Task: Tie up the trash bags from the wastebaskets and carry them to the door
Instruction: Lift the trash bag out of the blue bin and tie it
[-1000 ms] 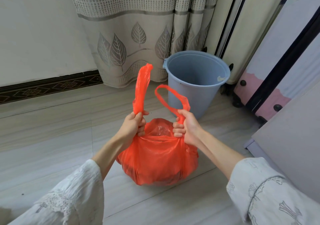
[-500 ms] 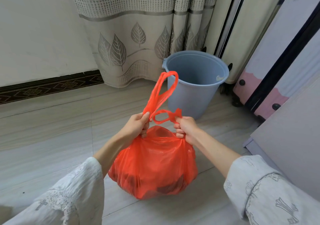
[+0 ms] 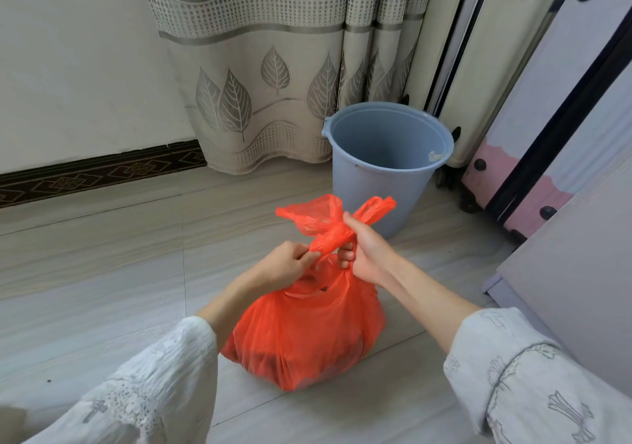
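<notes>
A full orange-red trash bag (image 3: 307, 334) rests on the floor in front of me. Its two handle loops are crossed and twisted together above the bag's mouth. My left hand (image 3: 285, 265) pinches one handle low at the twist, on the left side. My right hand (image 3: 362, 252) grips the crossed handles from the right, with the loop ends sticking up past its thumb. Behind the bag stands a grey-blue plastic wastebasket (image 3: 386, 166) with no liner in it.
A leaf-patterned curtain (image 3: 266, 77) hangs to the floor behind the wastebasket. A cream suitcase (image 3: 485, 67) and a pink and white suitcase (image 3: 547, 135) stand at the right. A grey furniture panel (image 3: 574, 289) closes off the near right. Pale floor lies to the left.
The handles were held up apart, then crossed, and now they are wound into a twist over the bag's mouth. Both hands have come lower and closer together.
</notes>
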The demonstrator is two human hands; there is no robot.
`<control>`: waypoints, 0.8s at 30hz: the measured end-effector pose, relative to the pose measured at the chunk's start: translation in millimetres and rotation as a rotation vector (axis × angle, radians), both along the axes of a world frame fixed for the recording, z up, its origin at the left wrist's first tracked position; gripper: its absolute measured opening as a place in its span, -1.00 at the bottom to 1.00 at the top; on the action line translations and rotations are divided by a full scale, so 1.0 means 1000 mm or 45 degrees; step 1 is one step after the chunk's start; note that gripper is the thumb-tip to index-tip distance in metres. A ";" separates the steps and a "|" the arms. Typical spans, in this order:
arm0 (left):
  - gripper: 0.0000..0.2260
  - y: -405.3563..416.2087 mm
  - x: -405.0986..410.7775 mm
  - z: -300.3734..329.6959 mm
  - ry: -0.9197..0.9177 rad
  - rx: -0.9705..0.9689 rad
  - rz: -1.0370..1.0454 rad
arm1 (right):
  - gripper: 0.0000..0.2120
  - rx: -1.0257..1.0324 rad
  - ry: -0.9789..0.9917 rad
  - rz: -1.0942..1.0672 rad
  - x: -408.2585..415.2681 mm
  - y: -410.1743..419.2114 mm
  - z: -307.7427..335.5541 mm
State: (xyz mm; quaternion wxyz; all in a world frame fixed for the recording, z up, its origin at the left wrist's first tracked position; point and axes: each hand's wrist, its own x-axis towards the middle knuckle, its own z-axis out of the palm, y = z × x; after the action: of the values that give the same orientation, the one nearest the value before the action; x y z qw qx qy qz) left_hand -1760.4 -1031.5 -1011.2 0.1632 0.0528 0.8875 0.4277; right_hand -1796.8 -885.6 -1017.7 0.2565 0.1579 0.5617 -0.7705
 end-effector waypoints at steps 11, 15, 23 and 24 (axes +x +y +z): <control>-0.78 -0.044 0.001 -0.010 -0.828 0.971 0.242 | -0.66 0.317 0.223 0.434 0.009 0.007 0.002; -0.71 -0.046 -0.003 -0.003 -0.851 0.951 0.218 | -0.64 0.744 0.522 0.689 0.010 0.018 0.009; -0.79 -0.038 -0.002 0.001 -0.767 0.814 0.202 | -0.82 0.951 0.820 0.367 0.000 0.013 -0.008; -0.79 -0.036 -0.001 0.002 -0.761 0.814 0.201 | -0.81 0.938 0.843 0.317 0.001 0.012 -0.009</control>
State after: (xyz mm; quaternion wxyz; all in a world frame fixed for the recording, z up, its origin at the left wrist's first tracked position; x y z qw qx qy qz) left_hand -1760.9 -1067.9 -1008.7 0.3547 -0.0933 0.6257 0.6885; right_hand -1796.0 -873.4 -1027.1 0.0819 -0.0827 0.8619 -0.4936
